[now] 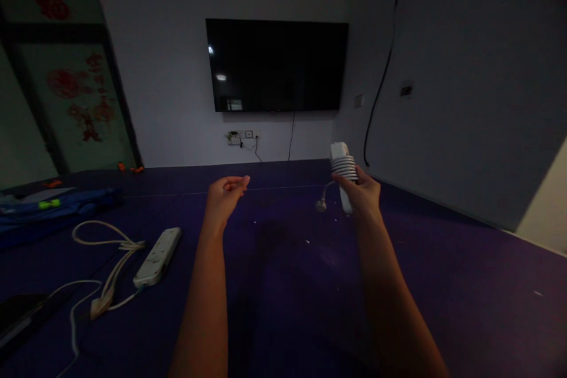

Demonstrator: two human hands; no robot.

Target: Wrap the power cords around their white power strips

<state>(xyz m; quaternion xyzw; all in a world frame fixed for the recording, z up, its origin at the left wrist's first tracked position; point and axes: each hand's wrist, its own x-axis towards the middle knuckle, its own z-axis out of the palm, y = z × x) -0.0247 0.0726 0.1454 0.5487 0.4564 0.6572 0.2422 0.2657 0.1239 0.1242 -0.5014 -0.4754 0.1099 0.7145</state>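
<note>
Dim light throughout, darkest on the near floor [274,336]; a warmer, brighter patch [549,204] lies on the right wall [465,130]; small white reflections glare on the far television [283,65], at its left; the coiled cord [344,169] catches pale highlights; the left door frame [114,68] slants, apparently wide-angle distortion; its red markings [64,82] look soft.

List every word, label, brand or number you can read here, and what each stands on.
"福": a red character on the upper panel at far left.
Red markings on the panel below: too blurred to read.
Television: no brand readable.
Cord-wrapped power strip in the right hand: nothing readable.
Power strip lying at left: nothing readable.
</note>
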